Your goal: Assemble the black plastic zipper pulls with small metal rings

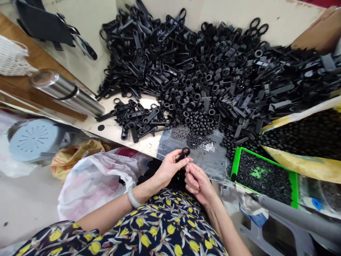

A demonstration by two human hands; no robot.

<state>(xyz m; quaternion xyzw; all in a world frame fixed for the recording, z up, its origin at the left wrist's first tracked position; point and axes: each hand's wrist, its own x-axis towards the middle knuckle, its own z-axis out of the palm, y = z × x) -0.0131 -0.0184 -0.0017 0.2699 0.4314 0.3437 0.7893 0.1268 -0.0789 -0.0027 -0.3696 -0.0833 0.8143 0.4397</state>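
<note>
My left hand [168,170] is closed around a black plastic part with a ring end [185,151], the ring standing up above the thumb. Close beside it, my right hand [196,180] has thumb and forefinger pinched together against the part's lower side. A tiny shiny speck shows at those fingertips, too small to name. Just beyond both hands lie a small heap of silver pins [208,146], a heap of tiny springs [180,131] and black balls [201,122] on a grey sheet [198,160].
A large pile of black plastic parts [170,53] covers the table's back. Ring-ended parts [144,119] lie nearer, left of the hands. A steel flask [66,92] lies at left. At right are a green tray [294,185] of small black pieces and a yellow-edged bag [306,160].
</note>
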